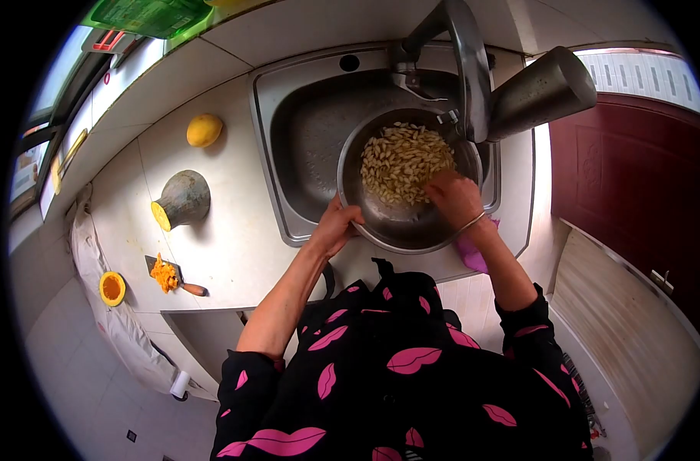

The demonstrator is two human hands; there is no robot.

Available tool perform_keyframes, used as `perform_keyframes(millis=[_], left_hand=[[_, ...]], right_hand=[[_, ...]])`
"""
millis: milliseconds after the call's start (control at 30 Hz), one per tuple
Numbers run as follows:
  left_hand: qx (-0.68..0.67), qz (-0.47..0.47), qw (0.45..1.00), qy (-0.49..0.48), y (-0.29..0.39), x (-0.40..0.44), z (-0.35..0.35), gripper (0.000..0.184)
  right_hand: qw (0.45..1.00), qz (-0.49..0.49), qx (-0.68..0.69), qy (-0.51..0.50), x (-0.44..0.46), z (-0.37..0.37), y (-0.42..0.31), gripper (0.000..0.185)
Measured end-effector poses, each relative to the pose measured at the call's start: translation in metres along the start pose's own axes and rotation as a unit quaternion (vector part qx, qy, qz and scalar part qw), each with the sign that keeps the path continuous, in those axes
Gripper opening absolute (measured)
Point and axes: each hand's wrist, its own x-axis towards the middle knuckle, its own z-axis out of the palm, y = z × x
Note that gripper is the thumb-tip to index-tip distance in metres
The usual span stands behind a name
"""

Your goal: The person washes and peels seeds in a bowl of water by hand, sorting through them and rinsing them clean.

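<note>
A round metal bowl (347, 201) sits over the right part of the sink, with many pale pumpkin seeds (402, 160) spread across its bottom. My left hand (337, 226) grips the bowl's near left rim, thumb over the edge. Inside the bowl, my right hand (453, 198) is closed at the right edge of the seeds, its fingers curled in among them. The fingertips are hidden, so how many seeds they hold does not show. A thin bracelet circles the right wrist.
The faucet (473, 69) arches over the bowl's right side from the steel sink (288, 154). Left on the counter are a yellow lemon-like fruit (204, 131), a cut pumpkin piece (187, 198), a knife (194, 290) with orange pulp (164, 274), and a hollowed pumpkin piece (112, 289).
</note>
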Motion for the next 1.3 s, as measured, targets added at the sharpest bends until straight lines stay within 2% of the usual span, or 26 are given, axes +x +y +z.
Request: perform_keyframes(millis=[67,133,167,267,333,367,467,500,567,667,733,767,867,967,1000,1033,1100,1133,1200,1267,1300], left_hand=[[0.002,-0.007,1.000,-0.004,0.000,0.001,-0.001,0.051],[0.010,-0.017,1.000,-0.011,0.002,0.002,0.000,0.066],[0.011,-0.013,1.000,-0.012,0.002,0.003,0.001,0.067],[0.010,-0.007,1.000,-0.014,0.002,0.004,0.001,0.068],[0.004,-0.009,1.000,-0.018,-0.001,0.007,-0.002,0.068],[0.005,-0.008,1.000,-0.015,-0.001,0.008,0.000,0.068],[0.006,-0.001,1.000,-0.012,0.002,0.006,0.002,0.068],[0.004,0.000,1.000,-0.016,0.002,0.005,0.002,0.067],[0.005,0.000,1.000,-0.021,0.003,0.004,0.002,0.067],[0.013,0.008,1.000,-0.023,0.003,0.008,0.001,0.067],[0.014,0.019,0.999,-0.031,-0.001,0.013,-0.004,0.067],[0.020,0.016,0.999,-0.024,0.000,0.013,-0.003,0.067],[0.030,0.011,0.999,-0.018,0.001,0.015,-0.003,0.065],[0.025,0.018,0.999,-0.023,-0.001,0.020,-0.009,0.064],[0.024,0.018,0.999,-0.018,-0.001,0.019,-0.007,0.063],[0.021,0.017,1.000,-0.012,0.000,0.019,-0.006,0.063],[0.013,0.011,1.000,-0.013,0.002,0.019,-0.004,0.062],[0.009,0.008,1.000,-0.013,0.003,0.019,-0.002,0.062],[0.019,0.006,1.000,-0.014,0.008,0.019,0.004,0.062],[0.024,0.004,1.000,-0.012,0.008,0.021,0.005,0.060],[0.023,0.001,1.000,-0.011,0.007,0.023,0.005,0.060]], right_hand=[[0.999,-0.008,0.037,0.030,0.005,-0.006,0.007,0.016],[0.997,0.027,0.072,0.011,0.006,-0.016,0.004,0.016],[0.995,0.044,0.089,0.002,0.008,-0.025,0.001,0.016],[0.949,0.170,0.254,-0.082,0.015,-0.047,-0.008,0.020],[0.995,0.036,0.093,-0.003,0.016,-0.010,0.013,0.020],[0.999,-0.031,0.009,0.038,0.016,0.005,0.023,0.021],[0.998,-0.062,-0.022,0.025,0.021,0.012,0.035,0.018],[0.996,-0.007,0.090,0.011,0.024,0.000,0.029,0.017],[0.946,0.107,0.306,-0.016,0.030,-0.030,0.025,0.016],[0.912,0.178,0.368,0.030,0.049,-0.041,0.048,0.017],[0.963,0.065,0.224,0.138,0.059,-0.048,0.048,0.021],[0.971,0.008,0.148,0.189,0.063,-0.050,0.047,0.023],[0.970,-0.113,0.057,0.208,0.087,-0.030,0.073,0.034],[0.965,-0.138,0.115,0.192,0.114,0.002,0.107,0.049],[0.942,-0.122,0.276,0.148,0.115,0.002,0.110,0.049],[0.892,-0.103,0.429,0.100,0.117,0.001,0.114,0.050],[0.798,-0.084,0.596,0.038,0.121,0.002,0.121,0.052],[0.778,-0.089,0.622,0.026,0.125,0.003,0.124,0.052],[0.773,-0.096,0.626,0.023,0.127,-0.003,0.121,0.051],[0.804,-0.103,0.585,0.041,0.129,-0.016,0.116,0.050],[0.746,-0.103,0.658,-0.001,0.135,-0.020,0.120,0.049]])
